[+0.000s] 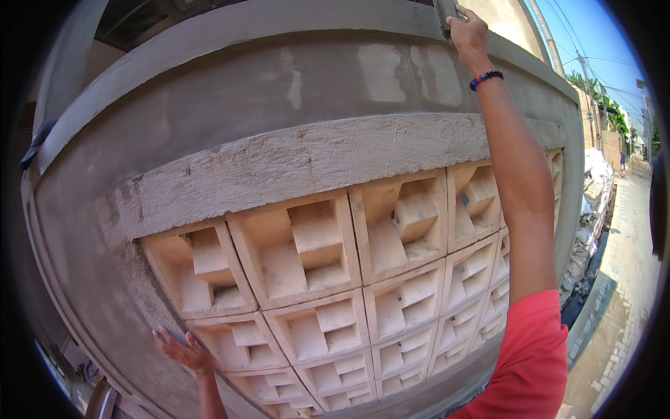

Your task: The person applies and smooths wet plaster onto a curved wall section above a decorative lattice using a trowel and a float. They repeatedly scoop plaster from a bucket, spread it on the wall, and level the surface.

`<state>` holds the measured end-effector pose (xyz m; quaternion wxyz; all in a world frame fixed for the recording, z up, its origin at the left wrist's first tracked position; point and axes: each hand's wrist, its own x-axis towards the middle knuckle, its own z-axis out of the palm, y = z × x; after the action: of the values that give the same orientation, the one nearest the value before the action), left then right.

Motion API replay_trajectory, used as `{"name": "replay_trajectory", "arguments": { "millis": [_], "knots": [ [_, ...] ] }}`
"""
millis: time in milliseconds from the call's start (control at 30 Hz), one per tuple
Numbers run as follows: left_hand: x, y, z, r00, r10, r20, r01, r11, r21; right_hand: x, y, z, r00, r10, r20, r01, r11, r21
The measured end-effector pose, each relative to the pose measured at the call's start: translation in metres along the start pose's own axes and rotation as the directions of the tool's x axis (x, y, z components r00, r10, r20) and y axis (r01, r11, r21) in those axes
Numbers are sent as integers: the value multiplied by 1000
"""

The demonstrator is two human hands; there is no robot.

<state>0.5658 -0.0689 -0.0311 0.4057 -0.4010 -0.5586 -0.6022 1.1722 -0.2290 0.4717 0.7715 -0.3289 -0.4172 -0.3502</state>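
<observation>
My right hand [470, 35] is raised high to the top ledge of the wall. Its fingers are closed round a grey, flat-edged tool [445, 12], cut off by the upper rim so its exact kind is unclear. A dark beaded bracelet [486, 79] circles that wrist. Low on the left, my left hand [183, 351] has its fingers spread against the rough cement border beside the pale ventilation blocks [293, 248], and nothing is in it. Smooth grey plaster [244, 80] with lighter damp-looking patches covers the wall between the ledge and the rough cement band [314, 157].
The grey ledge [244, 28] runs along the wall's top. A dark object [38, 143] rests at its left end. On the right, white sacks and rubble [593, 188] line a narrow ditch beside the paved lane [614, 300]. A distant person [622, 162] stands there.
</observation>
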Motion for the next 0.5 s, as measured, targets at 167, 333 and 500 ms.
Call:
{"name": "replay_trajectory", "arguments": {
  "millis": [167, 333, 500],
  "knots": [
    [-2, -2, -2, 1000, 2, -12, -2, 1000, 8, 29, 61, 3, 999, 42, -17, -42, 999, 21],
    [0, 9, 1, 1000, 5, -22, -6, 1000, -22, 12, 38, 29, 918, -377, -124, 295, 857, -422],
    [0, 1, -3, 1000, -21, 14, 21, 999, -24, -76, -72, 80, 914, -406, -3, 404, 910, -94]
  ]
}}
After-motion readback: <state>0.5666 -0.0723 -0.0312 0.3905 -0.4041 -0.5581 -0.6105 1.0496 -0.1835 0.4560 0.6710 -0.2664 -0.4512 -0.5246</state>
